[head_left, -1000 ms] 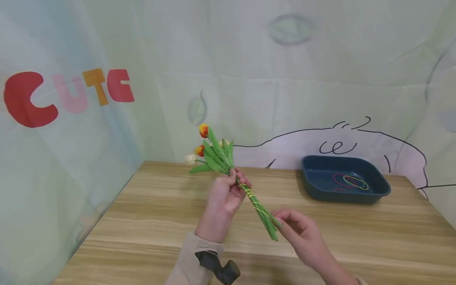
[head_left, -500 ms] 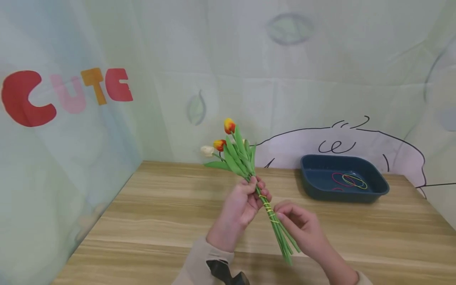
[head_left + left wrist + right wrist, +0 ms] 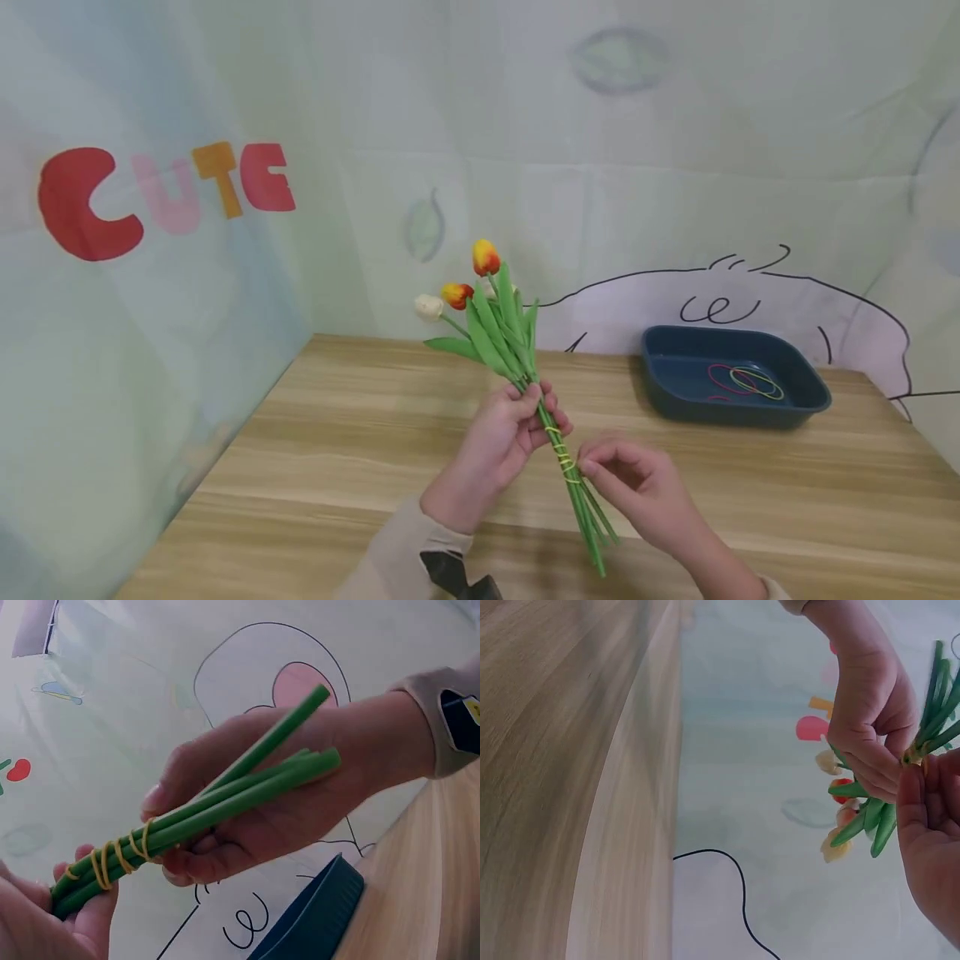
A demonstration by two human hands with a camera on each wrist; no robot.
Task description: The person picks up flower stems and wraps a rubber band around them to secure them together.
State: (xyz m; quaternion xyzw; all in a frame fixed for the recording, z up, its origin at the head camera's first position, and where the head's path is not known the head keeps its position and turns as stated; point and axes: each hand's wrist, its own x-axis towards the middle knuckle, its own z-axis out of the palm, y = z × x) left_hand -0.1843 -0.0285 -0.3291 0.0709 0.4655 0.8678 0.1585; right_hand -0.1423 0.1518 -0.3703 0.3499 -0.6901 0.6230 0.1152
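A bunch of artificial tulips (image 3: pixel 491 329), with orange-yellow and white blooms and green leaves, slants above the table, its blooms up and to the left. My left hand (image 3: pixel 498 442) grips the stems just below the leaves. Wound in several turns around the stems (image 3: pixel 240 791) is a yellow rubber band (image 3: pixel 101 868), below the left fingers. At the band's lower turns, my right hand (image 3: pixel 637 492) pinches with thumb and forefinger, close beside the stems. Lower stem ends fan out freely beneath both hands. In the right wrist view, the hands partly hide the band.
A dark blue tray (image 3: pixel 731 417) stands at the back right of the wooden table (image 3: pixel 337 417), with red and yellow rubber bands (image 3: pixel 757 385) inside. A printed curtain (image 3: pixel 487 108) hangs behind the table and along its left side.
The left hand has moved right and slightly down with the tulips. The right hand has gone from the stem ends to the band; the loose lower loop now sits closer around the stems.
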